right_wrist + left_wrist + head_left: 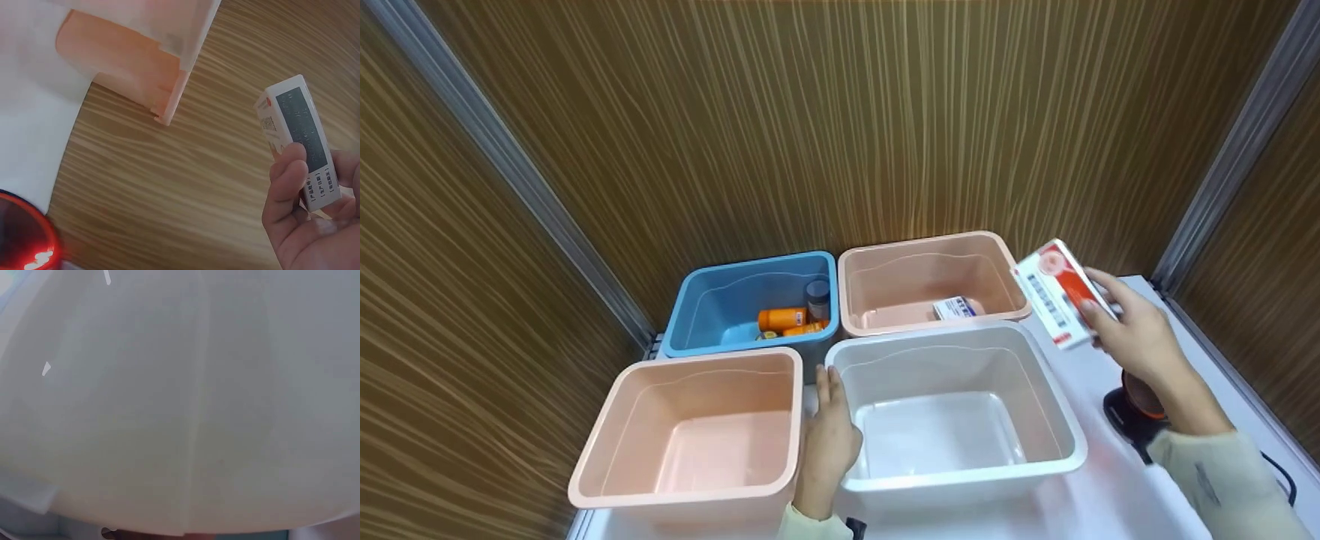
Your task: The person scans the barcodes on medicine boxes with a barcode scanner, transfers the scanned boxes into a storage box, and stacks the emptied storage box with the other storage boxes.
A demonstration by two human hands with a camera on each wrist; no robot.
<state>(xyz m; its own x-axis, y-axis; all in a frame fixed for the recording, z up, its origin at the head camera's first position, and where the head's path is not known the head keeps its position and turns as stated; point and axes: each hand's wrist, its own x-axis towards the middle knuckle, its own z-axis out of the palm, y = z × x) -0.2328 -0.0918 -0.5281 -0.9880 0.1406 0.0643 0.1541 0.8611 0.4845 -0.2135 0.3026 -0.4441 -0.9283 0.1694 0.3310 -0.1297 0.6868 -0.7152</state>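
Observation:
My right hand [1140, 337] grips a white and red medicine box [1048, 300] by its right side, held up beyond the right edge of the bins. In the right wrist view, fingers and thumb close round the same box, and one narrow face with a dark panel and printed lines shows. My left hand [829, 442] lies at the left rim of the white bin [960, 480], fingers extended, in the gap beside the front pink bin [682, 499]. The left wrist view is filled by a smooth pale wall.
Behind stand a blue bin [750, 264] with orange bottles [782, 319] and a grey-lidded jar [817, 292], and another pink bin [922, 244] with a small white and blue box [954, 307]. At right, under my forearm, sits a black device [1126, 420] with a red-lit ring. Wood-grain panels enclose the table.

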